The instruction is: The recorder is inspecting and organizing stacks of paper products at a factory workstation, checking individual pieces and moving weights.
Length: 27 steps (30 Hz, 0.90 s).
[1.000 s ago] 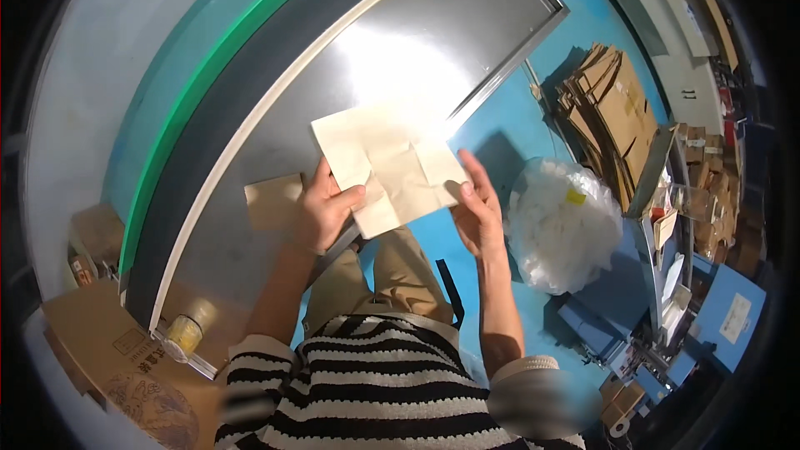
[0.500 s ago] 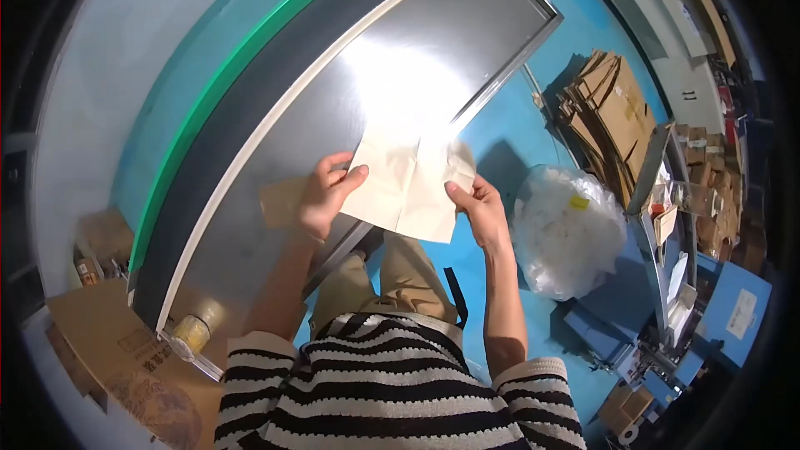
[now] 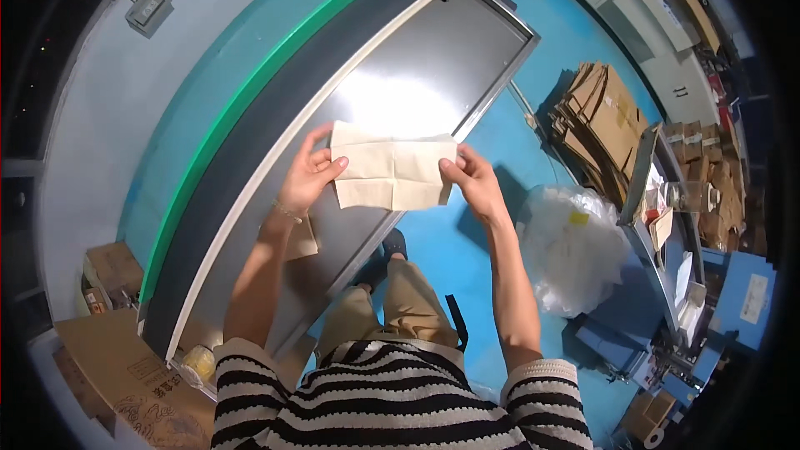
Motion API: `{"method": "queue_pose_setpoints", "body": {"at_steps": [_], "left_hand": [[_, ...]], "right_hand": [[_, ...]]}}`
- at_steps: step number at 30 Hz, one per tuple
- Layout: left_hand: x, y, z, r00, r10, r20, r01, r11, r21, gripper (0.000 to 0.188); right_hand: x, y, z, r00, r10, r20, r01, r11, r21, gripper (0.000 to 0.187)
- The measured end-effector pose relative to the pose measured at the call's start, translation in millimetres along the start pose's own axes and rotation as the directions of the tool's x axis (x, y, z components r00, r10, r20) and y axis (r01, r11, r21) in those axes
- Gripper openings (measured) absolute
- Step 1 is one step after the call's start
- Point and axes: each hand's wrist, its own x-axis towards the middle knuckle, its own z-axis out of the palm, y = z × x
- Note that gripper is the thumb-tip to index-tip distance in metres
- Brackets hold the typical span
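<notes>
2 hands hold 1 flat paper bag above the steel counter.

The left hand (image 3: 307,179) pinches the left edge of the bag (image 3: 392,167) between thumb and fingers; the right hand (image 3: 471,179) pinches the right edge the same way. The bag hangs in the air between them, spread flat, over the near edge of the counter (image 3: 433,58). It appears light, thin and limp, with fold creases, so it likely bends or tears if pulled hard; opposite edges or corners are the safest grip points. Count: 1 bag in hand, 1 brown scrap (image 3: 302,237) on the counter under the left wrist, 1 stack of flattened cartons (image 3: 604,129) and 1 clear plastic sack (image 3: 571,246) on the blue floor.
</notes>
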Motion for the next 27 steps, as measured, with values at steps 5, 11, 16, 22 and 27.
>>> {"method": "queue_pose_setpoints", "body": {"at_steps": [5,11,16,22,27], "left_hand": [[15.5,12.8,-31.3,0.984,0.165,-0.072,-0.138,0.947,0.291,0.060],[28.5,13.5,-60.2,0.962,0.210,-0.173,-0.117,0.892,0.436,0.015],[6.7,22.8,-57.7,0.848,0.530,0.010,-0.306,0.473,0.826,0.014],[-34.1,34.2,-31.7,0.916,0.354,0.189,-0.281,0.231,0.931,0.043],[31.5,27.5,-9.4,0.893,0.416,0.174,-0.288,0.230,0.930,0.073]], "right_hand": [[58.3,-22.3,23.4,0.973,-0.199,0.120,0.207,0.977,-0.055,0.045],[114.2,-28.1,43.7,0.945,-0.250,0.211,0.320,0.836,-0.446,0.014],[95.3,-32.6,38.9,0.670,-0.616,0.415,0.711,0.369,-0.599,0.014],[47.7,-28.1,29.0,0.734,-0.438,0.520,0.647,0.218,-0.730,0.042],[82.4,-31.3,42.1,0.768,-0.436,0.470,0.602,0.239,-0.762,0.064]]}}
